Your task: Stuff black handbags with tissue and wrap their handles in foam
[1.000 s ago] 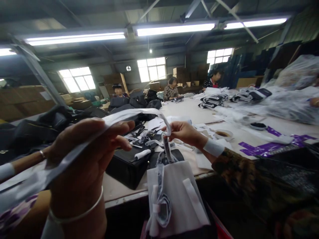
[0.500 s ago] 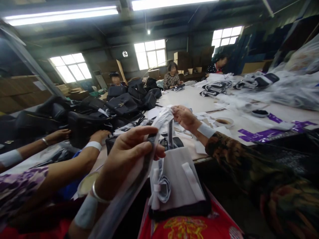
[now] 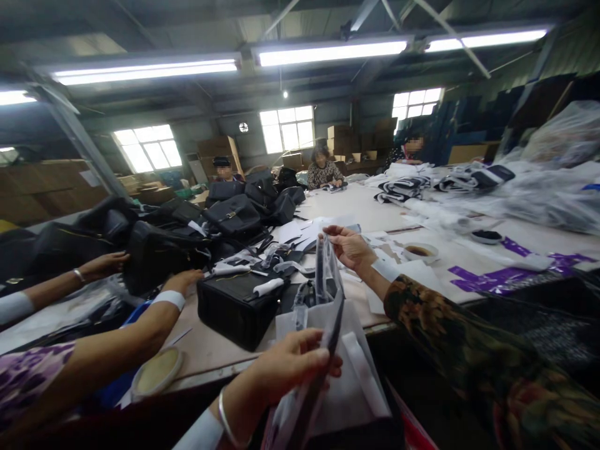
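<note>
My left hand (image 3: 290, 367), a bangle on its wrist, is closed on the lower end of a long dark strap in clear plastic wrap (image 3: 324, 294). My right hand (image 3: 349, 247) pinches the strap's upper end above the table edge. The strap runs nearly upright between the two hands. Under it, at the table's near edge, stands a white fabric bag (image 3: 349, 369) with a white strip on its front. A black boxy handbag (image 3: 234, 309) sits on the table just to the left.
A co-worker's two arms (image 3: 140, 325) reach in from the left toward a pile of black bags (image 3: 187, 228). A round tin lid (image 3: 157, 372), a small bowl (image 3: 419, 251) and purple strips (image 3: 506, 278) lie on the long table (image 3: 370, 209). Other people sit at its far end.
My left hand dropped from face height down to the table's near edge, sliding along the strap. The strap now hangs almost upright. My right hand stayed near the same spot.
</note>
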A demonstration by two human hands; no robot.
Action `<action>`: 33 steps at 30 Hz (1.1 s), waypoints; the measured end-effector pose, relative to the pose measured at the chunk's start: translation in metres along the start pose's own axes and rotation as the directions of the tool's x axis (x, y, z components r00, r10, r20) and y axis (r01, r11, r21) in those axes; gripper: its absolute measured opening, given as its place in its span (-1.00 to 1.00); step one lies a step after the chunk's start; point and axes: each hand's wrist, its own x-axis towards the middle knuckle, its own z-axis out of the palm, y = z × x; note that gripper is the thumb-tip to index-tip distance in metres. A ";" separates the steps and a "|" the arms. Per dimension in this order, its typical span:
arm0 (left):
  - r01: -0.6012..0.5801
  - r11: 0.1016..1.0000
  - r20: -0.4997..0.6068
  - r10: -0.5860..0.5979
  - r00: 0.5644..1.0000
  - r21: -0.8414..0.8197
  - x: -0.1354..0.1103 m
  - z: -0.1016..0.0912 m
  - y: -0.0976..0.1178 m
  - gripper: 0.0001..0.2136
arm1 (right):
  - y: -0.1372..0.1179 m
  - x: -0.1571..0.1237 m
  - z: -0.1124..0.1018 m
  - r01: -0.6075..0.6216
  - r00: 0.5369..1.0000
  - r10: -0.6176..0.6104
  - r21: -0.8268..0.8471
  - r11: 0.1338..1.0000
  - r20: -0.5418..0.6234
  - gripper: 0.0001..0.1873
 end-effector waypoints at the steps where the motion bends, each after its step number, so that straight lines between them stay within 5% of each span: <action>1: -0.012 0.994 0.034 0.016 0.999 -0.110 0.006 -0.003 0.004 -0.50 | 0.000 -0.002 0.004 -0.003 1.000 0.003 0.002 1.000 0.017 -0.67; 4: -0.023 0.935 0.068 0.051 0.996 -0.355 0.033 -0.008 0.020 -0.42 | 0.001 -0.010 0.015 -0.017 0.997 0.016 0.012 1.000 0.080 -0.65; 8: -0.088 0.895 0.051 0.123 0.991 -0.438 0.066 0.005 0.026 -0.48 | 0.003 -0.019 0.024 -0.038 0.990 0.030 0.057 0.998 0.136 -0.63; 11: -0.206 0.916 -0.069 0.194 0.979 -0.345 0.076 0.017 0.020 -0.52 | 0.004 -0.023 0.025 -0.035 0.990 0.027 0.052 0.998 0.139 -0.64; 13: -0.261 0.956 -0.203 0.232 0.951 -0.133 0.075 0.019 0.018 -0.57 | 0.004 -0.024 0.023 -0.039 0.988 0.033 0.033 0.999 0.151 -0.66; 16: -0.293 0.898 -0.387 0.410 0.826 0.327 0.064 0.014 0.022 -0.63 | 0.003 -0.023 0.019 -0.016 0.989 0.008 0.051 0.999 0.148 -0.66; 19: -0.341 0.700 -0.365 0.651 0.666 0.627 0.047 0.009 0.032 -0.67 | 0.004 -0.018 0.018 0.026 0.992 -0.036 0.089 0.996 0.118 -0.65; 20: -0.356 0.696 -0.343 0.653 0.675 0.624 0.042 0.010 0.035 -0.71 | 0.005 -0.016 0.018 0.029 0.993 -0.039 0.094 0.995 0.115 -0.66; 23: -0.338 0.881 -0.294 0.437 0.850 0.331 0.032 0.017 0.045 -0.79 | 0.006 -0.013 0.020 0.009 0.992 -0.022 0.097 0.995 0.125 -0.66; 25: -0.322 0.940 -0.278 0.342 0.898 0.114 0.028 0.022 0.056 -0.76 | 0.005 -0.013 0.020 -0.006 0.988 -0.006 0.078 0.997 0.154 -0.64; 30: -0.469 0.883 -0.337 0.440 0.832 -0.005 0.021 0.023 0.105 -0.80 | 0.001 -0.015 0.006 -0.010 0.980 0.049 -0.197 0.980 0.192 -0.51; 33: -0.511 0.859 -0.367 0.480 0.797 0.015 0.019 0.020 0.137 -0.83 | 0.007 -0.019 -0.010 0.067 0.971 0.097 -0.642 0.764 0.217 -0.52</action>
